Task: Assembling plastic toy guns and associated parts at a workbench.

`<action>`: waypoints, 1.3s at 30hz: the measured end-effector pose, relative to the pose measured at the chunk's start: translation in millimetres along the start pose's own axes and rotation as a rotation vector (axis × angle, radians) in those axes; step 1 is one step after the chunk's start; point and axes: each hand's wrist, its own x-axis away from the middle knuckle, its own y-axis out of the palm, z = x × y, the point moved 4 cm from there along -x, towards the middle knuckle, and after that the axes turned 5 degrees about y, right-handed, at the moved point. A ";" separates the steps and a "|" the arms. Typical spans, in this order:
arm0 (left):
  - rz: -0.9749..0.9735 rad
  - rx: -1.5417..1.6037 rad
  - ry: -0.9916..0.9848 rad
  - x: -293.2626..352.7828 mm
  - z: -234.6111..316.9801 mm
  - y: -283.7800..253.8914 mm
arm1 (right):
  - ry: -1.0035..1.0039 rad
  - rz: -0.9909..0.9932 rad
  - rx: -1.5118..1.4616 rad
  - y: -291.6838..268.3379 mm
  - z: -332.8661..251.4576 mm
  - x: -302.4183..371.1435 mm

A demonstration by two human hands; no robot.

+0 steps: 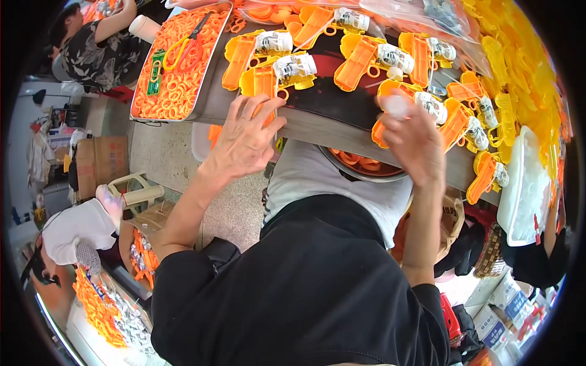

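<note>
While I stand in this room, I see the person's left hand (pixel 244 137) at the near edge of the grey table (pixel 342 125). Its fingers are bent and somewhat apart, and the fingertips reach onto the near end of an orange-and-yellow toy (pixel 262 79), which lies on the table with a white printed cylinder at its right side. Whether these fingers grip it firmly, I cannot tell.

The right hand (pixel 418 143) is raised over the same edge, with a narrow pinch, and holds at its fingertips a pale round piece (pixel 397 107), which is blurred. Just beside this hand lie similar toys (pixel 354 61), spread over the table.

To the left there is a white tray (pixel 202 82) full of orange rings, with scissors (pixel 177 53) on top. To the right, a white tub (pixel 510 213) contains translucent pieces, near a large heap of yellow parts (pixel 519 67).
</note>
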 end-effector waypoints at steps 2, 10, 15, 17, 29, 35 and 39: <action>0.029 -0.055 0.019 3.7 -4.5 8.1 | 0.055 0.046 0.069 9.8 25.8 -23.9; 0.230 0.107 -0.039 0.8 -26.8 -1.2 | 0.148 0.047 0.118 8.8 51.9 -56.8; 0.629 0.563 -0.218 -38.7 -28.1 -1.4 | 0.149 0.043 0.178 6.0 55.7 -64.1; 0.650 0.551 -0.192 -46.5 -27.6 4.3 | 0.116 0.089 0.149 6.2 56.6 -65.6; 0.667 0.325 -0.139 -49.9 -25.8 14.2 | 0.046 0.173 0.158 -3.1 58.9 -72.2; 0.651 0.358 -0.133 -51.9 -21.5 15.3 | 0.028 0.201 0.243 -0.2 59.1 -69.8; 0.625 0.358 -0.131 -53.5 -17.2 18.8 | -0.003 0.214 0.288 2.4 58.0 -66.7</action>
